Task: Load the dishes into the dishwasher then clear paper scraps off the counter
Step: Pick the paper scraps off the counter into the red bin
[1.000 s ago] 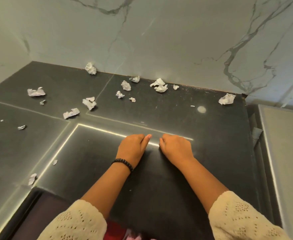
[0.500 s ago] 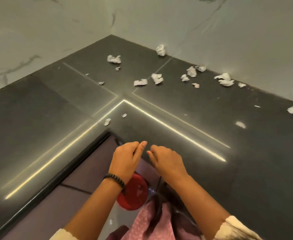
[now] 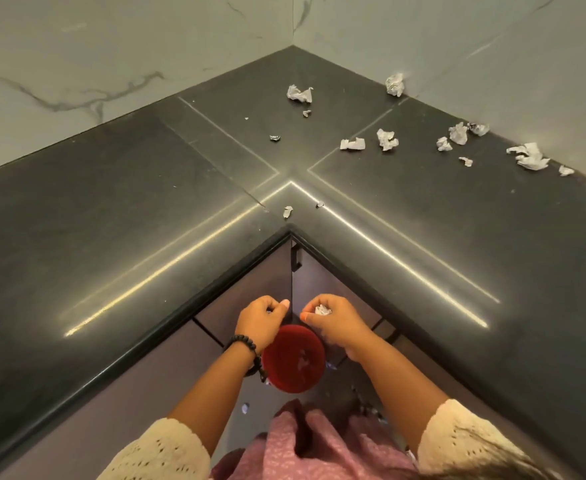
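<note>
- Both hands hover in front of the counter's inner corner, above a red bin (image 3: 293, 358) on the floor, which I judge is where the scraps are meant to drop.
- The right hand (image 3: 333, 322) curls its fingers round a white crumpled scrap (image 3: 322, 310), palm turned inward over the bin's rim.
- The left hand (image 3: 262, 318) is closed too, thumb pressed against the forefinger; something pale glints inside it (too small for me to say it is paper).
- Both forearms reach forward and down, wrists nearly meeting, a beaded bracelet (image 3: 241, 342) on the left.
- Many paper scraps (image 3: 386, 138) remain on the dark counter (image 3: 111, 220), clustered towards the far corner and along the right-hand wall, with two small ones near the inner corner.
- No dishwasher or dishes are in view.
</note>
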